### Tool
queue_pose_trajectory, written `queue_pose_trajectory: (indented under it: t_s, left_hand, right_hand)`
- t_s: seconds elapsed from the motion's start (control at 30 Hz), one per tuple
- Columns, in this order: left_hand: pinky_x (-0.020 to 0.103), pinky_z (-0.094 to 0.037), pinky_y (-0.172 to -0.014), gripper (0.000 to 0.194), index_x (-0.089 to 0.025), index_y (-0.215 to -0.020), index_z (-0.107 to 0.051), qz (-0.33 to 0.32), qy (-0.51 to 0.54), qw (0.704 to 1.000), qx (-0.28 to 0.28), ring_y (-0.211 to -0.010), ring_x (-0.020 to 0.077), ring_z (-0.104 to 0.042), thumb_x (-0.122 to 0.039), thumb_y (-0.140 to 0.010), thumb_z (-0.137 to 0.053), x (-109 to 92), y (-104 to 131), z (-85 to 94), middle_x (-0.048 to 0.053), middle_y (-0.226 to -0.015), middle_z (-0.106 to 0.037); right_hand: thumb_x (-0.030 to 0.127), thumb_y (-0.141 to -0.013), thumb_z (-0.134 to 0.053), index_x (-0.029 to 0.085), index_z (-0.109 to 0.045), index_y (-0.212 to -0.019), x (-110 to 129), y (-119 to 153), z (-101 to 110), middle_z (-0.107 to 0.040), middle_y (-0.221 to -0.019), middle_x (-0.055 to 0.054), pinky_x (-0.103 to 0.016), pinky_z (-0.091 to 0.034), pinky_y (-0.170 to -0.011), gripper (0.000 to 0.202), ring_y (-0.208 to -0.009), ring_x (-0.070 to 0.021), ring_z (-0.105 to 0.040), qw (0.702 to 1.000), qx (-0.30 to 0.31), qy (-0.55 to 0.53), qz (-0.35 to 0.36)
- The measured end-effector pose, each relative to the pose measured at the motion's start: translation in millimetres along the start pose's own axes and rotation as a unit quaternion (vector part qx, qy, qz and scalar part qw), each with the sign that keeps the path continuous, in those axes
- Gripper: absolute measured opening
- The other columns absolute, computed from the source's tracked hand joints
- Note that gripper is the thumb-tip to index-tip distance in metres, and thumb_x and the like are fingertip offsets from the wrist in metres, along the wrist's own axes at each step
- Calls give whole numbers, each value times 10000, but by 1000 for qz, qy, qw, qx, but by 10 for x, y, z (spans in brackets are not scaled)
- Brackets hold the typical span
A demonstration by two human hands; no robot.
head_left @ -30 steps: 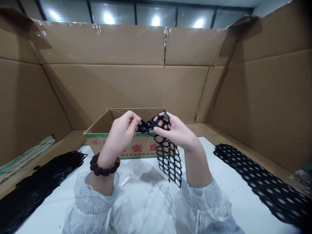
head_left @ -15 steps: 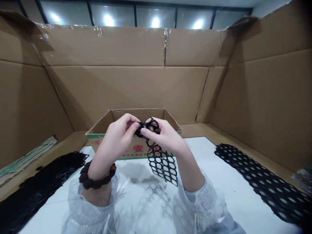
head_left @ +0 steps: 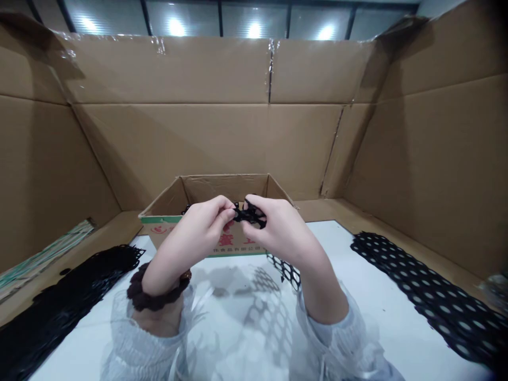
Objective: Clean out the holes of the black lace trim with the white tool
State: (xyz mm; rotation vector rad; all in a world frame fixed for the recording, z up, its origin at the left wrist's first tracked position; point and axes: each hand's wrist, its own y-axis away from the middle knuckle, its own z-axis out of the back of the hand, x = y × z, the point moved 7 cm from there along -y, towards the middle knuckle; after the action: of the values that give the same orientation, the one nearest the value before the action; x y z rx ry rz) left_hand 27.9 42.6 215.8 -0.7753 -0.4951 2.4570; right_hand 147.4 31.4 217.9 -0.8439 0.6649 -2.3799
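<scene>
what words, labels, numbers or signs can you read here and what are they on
"蜜", red, on the cardboard box; the character beside it is partly hidden.
"食品有限公司", smaller, beneath it on the box.
Red logo on the box's left: too blurred to read.

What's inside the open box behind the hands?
The open box shows its upper inner walls. Black mesh peeks out beyond the left hand; whether it lies inside, I can't tell. That hand, the right hand and front panel hide the bottom.

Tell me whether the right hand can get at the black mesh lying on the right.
Probably yes: nothing visible blocks the way from the right hand to the black mesh, though that hand is gripping another mesh piece.
</scene>
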Motion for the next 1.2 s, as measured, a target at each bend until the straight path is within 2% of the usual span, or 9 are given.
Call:
queue_pose_trajectory:
  t_s: [0.23, 0.33, 0.47, 0.6, 0.77, 0.83, 0.93, 1.07, 1.2]
  left_hand:
    - [232, -383, -531, 230, -182, -728, -504, -1, 56, 998, 37, -574, 131, -521, -322, -869, -388, 38, -18, -32, 0, -647, -575]
    - [233, -417, -552, 188, -176, -818, -552, 14, 96, 995, -25, -602, 137, -556, -320, -849, -435, 57, -20, 41, 10, -688, -609]
    - [240, -446, -630, 157, -197, -860, -597, 16, 42, 992, -114, -707, 154, -594, -315, -814, -504, 8, 41, 169, 12, -796, -654]
    - [235, -432, -609, 150, -203, -852, -612, 7, 7, 990, -141, -712, 154, -589, -302, -812, -507, -65, 94, 214, 9, -791, -656]
    - [242, -421, -604, 157, -195, -838, -599, 19, -16, 986, -165, -686, 151, -575, -305, -817, -489, -36, 89, 233, 12, -770, -645]
    - [244, -417, -607, 153, -193, -830, -595, 18, -27, 984, -172, -678, 148, -567, -301, -816, -489, -26, 76, 234, 11, -759, -637]
    - [241, -409, -593, 141, -190, -819, -592, 15, -41, 982, -181, -645, 138, -553, -294, -809, -497, -25, 61, 235, 6, -731, -624]
    - [230, -417, -580, 131, -190, -813, -600, 21, -13, 984, -179, -642, 133, -564, -285, -796, -511, -15, 52, 224, -2, -717, -628]
    - [226, -441, -604, 131, -198, -809, -612, 26, 24, 985, -167, -671, 138, -584, -288, -789, -520, -6, 55, 213, -4, -738, -645]
  right_hand:
    - [148, -709, -501, 192, -443, -709, 94, 14, 29, -525, -695, -1, -249, -280, -564, 73, -589, -114, -434, 995, -60, 76, 24]
    - [176, -723, -531, 200, -483, -796, 17, -21, 11, -553, -755, -7, -239, -325, -573, 90, -636, -123, -487, 999, -44, 1, 17]
    - [363, -769, -556, 198, -501, -759, -66, -51, -44, -597, -719, 2, -239, -351, -551, 174, -616, -125, -520, 996, -18, -85, -24]
    - [441, -720, -612, 188, -477, -760, -147, -47, 57, -620, -759, -32, -261, -364, -563, 290, -633, -149, -544, 988, -111, -71, -82]
    - [500, -743, -569, 191, -454, -738, -232, -65, 126, -557, -674, -14, -265, -364, -554, 329, -596, -138, -503, 987, -119, -82, -74]
    - [474, -742, -581, 193, -443, -719, -254, -46, 219, -533, -728, -29, -286, -379, -595, 314, -644, -149, -487, 980, -181, -41, -75]
    - [377, -716, -640, 192, -481, -863, -160, 4, 306, -512, -917, -78, -338, -406, -729, 284, -828, -200, -488, 961, -274, -2, -37]
    - [316, -748, -625, 208, -562, -918, 47, -36, 158, -541, -1033, -84, -372, -383, -873, 211, -1025, -237, -463, 979, -198, -20, 48]
    - [264, -806, -553, 205, -592, -824, 79, -77, 26, -632, -890, -32, -323, -418, -806, 73, -878, -184, -562, 990, -107, -71, 59]
